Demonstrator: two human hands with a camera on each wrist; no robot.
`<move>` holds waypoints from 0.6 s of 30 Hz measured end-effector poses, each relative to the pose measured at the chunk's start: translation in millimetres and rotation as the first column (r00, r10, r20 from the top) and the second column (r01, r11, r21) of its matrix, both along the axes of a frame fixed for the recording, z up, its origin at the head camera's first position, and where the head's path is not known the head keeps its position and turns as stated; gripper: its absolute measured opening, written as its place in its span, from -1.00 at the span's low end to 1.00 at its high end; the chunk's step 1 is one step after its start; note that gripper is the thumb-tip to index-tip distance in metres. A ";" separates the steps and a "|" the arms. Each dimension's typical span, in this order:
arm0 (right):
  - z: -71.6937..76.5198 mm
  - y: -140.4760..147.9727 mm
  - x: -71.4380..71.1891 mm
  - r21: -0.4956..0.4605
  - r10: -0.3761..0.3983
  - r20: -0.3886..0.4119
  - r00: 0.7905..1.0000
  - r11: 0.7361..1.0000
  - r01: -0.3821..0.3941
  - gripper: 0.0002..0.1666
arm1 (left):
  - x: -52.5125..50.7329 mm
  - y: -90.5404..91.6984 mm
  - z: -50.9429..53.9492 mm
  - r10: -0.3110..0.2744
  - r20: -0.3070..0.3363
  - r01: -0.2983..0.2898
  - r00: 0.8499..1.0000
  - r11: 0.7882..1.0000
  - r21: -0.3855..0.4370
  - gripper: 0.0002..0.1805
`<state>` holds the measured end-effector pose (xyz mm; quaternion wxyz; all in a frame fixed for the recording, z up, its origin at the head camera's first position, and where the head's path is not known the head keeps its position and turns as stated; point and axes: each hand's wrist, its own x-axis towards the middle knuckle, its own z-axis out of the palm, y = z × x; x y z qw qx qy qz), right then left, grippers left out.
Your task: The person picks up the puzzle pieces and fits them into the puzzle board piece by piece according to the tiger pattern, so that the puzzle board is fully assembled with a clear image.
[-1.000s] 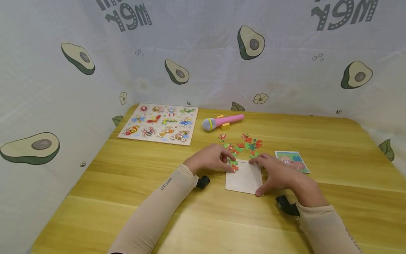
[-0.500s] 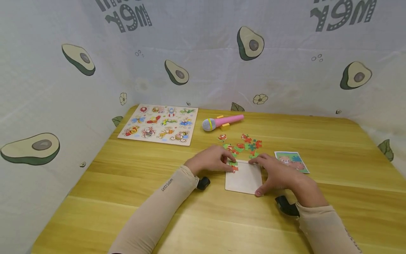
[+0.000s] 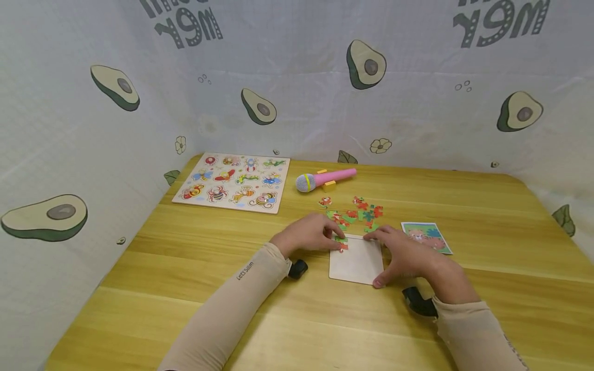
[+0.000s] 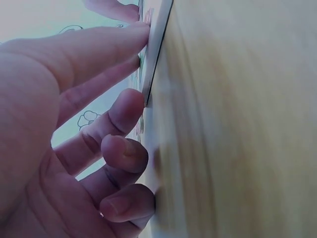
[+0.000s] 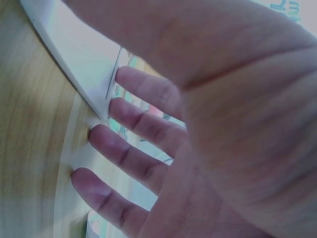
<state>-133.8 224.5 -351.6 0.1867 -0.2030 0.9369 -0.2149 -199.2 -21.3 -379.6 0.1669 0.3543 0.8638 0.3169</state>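
A small white puzzle board (image 3: 355, 264) lies flat on the table between my hands. At its upper left corner are green and red puzzle pieces (image 3: 343, 242). My left hand (image 3: 310, 234) has thumb and index finger around these pieces, pinching at them against the board; in the left wrist view the thumb (image 4: 133, 37) meets the board's face and the other fingers curl near its edge. With my right hand (image 3: 410, 253) I hold the board's right side, thumb at the lower corner and fingers at the top edge; the right wrist view shows fingertips (image 5: 119, 106) along that edge.
Several loose puzzle pieces (image 3: 351, 215) lie just behind the board. A picture card (image 3: 427, 238) is to the right. Farther back are a pink toy microphone (image 3: 331, 178) and a wooden insect puzzle (image 3: 234, 181). A printed curtain (image 3: 306, 67) surrounds the wooden table (image 3: 287, 314).
The puzzle pieces under my left fingers have shifted very slightly left on the board. Both hands have otherwise stayed in place.
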 end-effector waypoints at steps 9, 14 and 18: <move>-0.8 0.6 -0.6 0.000 -0.015 0.008 1.000 1.000 0.015 0.14 | -0.1 0.9 -1.1 0.021 0.010 -0.021 1.000 1.000 -0.003 -0.80; -0.6 0.0 0.2 0.000 -0.017 0.008 1.000 1.000 0.017 0.11 | -0.5 1.7 -2.1 0.028 0.005 -0.028 1.000 1.000 -0.006 -0.81; -0.2 -0.4 0.7 -0.002 -0.014 0.005 1.000 1.000 0.014 0.10 | -0.4 1.7 -2.2 0.031 -0.005 -0.031 1.000 0.999 -0.012 -0.82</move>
